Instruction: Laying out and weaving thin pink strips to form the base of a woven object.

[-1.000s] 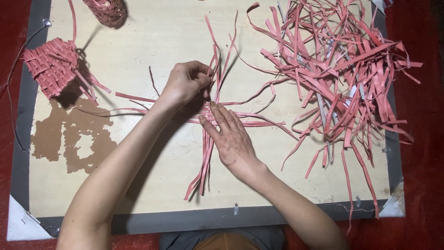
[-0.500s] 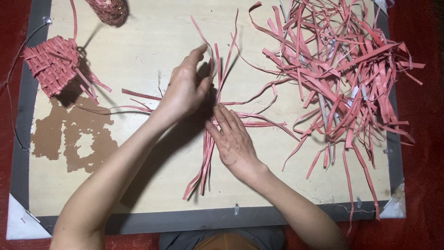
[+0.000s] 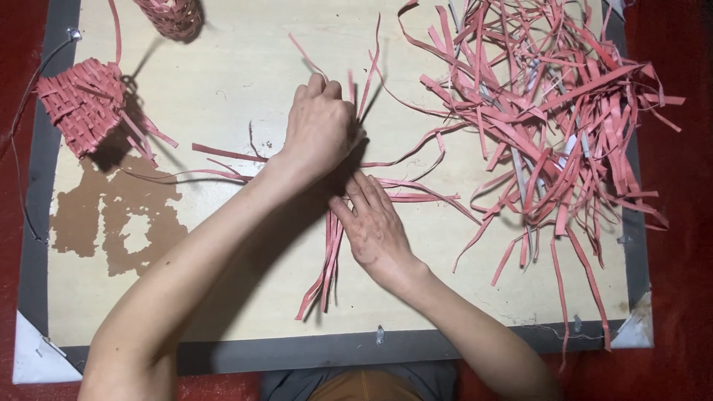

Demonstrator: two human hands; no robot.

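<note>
Left hand [image 3: 321, 126] lowered, crossed flat red strips [image 3: 330, 245]

Bright overhead light, sharp focus, dark shadows beneath forearms, no glare.

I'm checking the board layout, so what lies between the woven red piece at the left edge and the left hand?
In the head view, a few loose red strips cross bare board between woven piece and left hand.

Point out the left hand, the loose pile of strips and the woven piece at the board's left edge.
left hand [image 3: 319, 122], head view, back of the hand.
loose pile of strips [image 3: 549, 126], head view, middle of the tangle.
woven piece [image 3: 82, 104], head view, centre of its woven face.
</note>
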